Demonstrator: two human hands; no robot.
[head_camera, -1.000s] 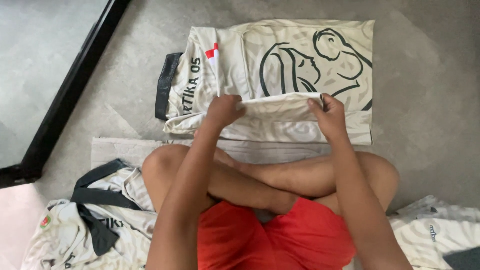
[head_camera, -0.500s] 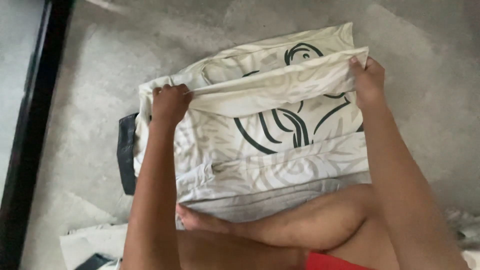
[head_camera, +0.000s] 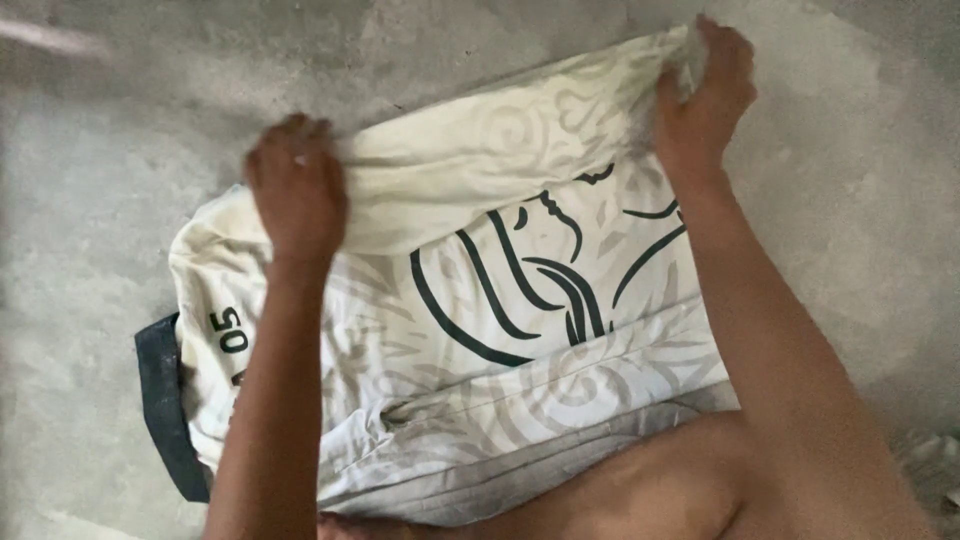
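Cream cloth with pale swirls and bold dark line-art, a shirt (head_camera: 500, 330) lies spread on the grey concrete floor (head_camera: 100, 200), just ahead of the person's bare leg (head_camera: 640, 490). The left hand (head_camera: 297, 190) is closed on the shirt's folded upper edge near its left end; the right hand (head_camera: 703, 95) pinches the same edge at the far right corner, lifted off the floor. A dark collar band (head_camera: 163, 400) shows at the shirt's left side
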